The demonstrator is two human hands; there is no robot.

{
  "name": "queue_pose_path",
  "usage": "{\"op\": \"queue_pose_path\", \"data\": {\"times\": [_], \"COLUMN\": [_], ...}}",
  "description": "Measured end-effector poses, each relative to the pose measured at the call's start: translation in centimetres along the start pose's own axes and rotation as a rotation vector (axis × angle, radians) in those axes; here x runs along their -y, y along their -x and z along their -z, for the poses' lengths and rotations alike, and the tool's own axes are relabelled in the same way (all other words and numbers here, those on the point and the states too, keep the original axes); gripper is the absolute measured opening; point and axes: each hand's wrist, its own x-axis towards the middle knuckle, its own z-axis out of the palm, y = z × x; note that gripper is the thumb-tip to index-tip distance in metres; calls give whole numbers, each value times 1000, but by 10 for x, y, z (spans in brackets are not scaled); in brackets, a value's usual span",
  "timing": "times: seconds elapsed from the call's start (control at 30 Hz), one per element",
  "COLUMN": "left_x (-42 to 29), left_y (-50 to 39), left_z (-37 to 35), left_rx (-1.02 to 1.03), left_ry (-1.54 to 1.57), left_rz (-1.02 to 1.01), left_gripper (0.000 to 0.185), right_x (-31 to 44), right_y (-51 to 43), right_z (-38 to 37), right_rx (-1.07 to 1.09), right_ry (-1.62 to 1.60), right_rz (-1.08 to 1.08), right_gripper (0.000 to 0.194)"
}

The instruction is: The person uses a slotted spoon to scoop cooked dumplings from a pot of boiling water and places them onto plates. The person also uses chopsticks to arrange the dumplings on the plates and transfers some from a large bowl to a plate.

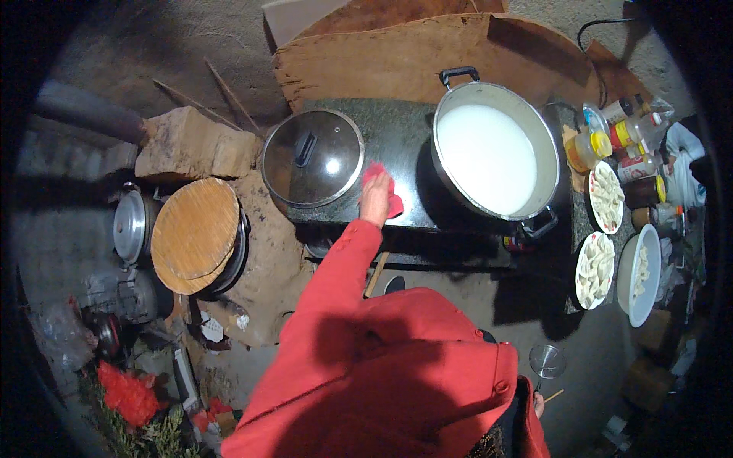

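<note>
My left hand (pixel 374 198) presses a red cloth (pixel 394 205) on the dark stone counter (pixel 372 123), just right of a glass pot lid (pixel 320 140) with a black handle. Further right stands a large two-handled metal pot (pixel 550 134) holding a white, milky liquid (pixel 487 154). Low at my right side, my right hand (pixel 539 404) is partly hidden by the red coat sleeve. It holds the handle of a round skimmer or strainer (pixel 548 361), and a thin wooden stick (pixel 554 395) shows beside it.
Two plates of dumplings (pixel 607 197) (pixel 595 269) and a white basin (pixel 640 286) with more stand at the right, near jars and bottles (pixel 598 143). Round wooden boards (pixel 194 229) cover a pot at left, beside a lidded metal pot (pixel 129 227). Leaning boards (pixel 401 57) stand behind.
</note>
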Motion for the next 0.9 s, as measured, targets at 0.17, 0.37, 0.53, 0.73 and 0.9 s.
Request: {"op": "queue_pose_path", "data": {"times": [0.17, 0.37, 0.53, 0.73, 0.9], "left_x": [-4, 75, 114, 37, -24], "left_y": [-79, -67, -87, -81, 6], "left_z": [38, 111, 108, 73, 17], "left_rx": [-68, -263, -110, 12, 328], "left_ry": [214, -352, -120, -157, -288], "left_rz": [-173, 670, 370, 99, 11], "left_gripper": [53, 64, 77, 63, 49], "right_x": [-19, -36, -20, 6, 8], "right_y": [-1, 5, 16, 31, 18], "right_z": [34, 50, 38, 13, 12], "right_rx": [-150, -296, -274, -215, 62], "right_ry": [-81, -91, -59, 7, -60], "right_rz": [144, 95, 21, 46, 50], "right_gripper": [18, 18, 17, 13, 19]}}
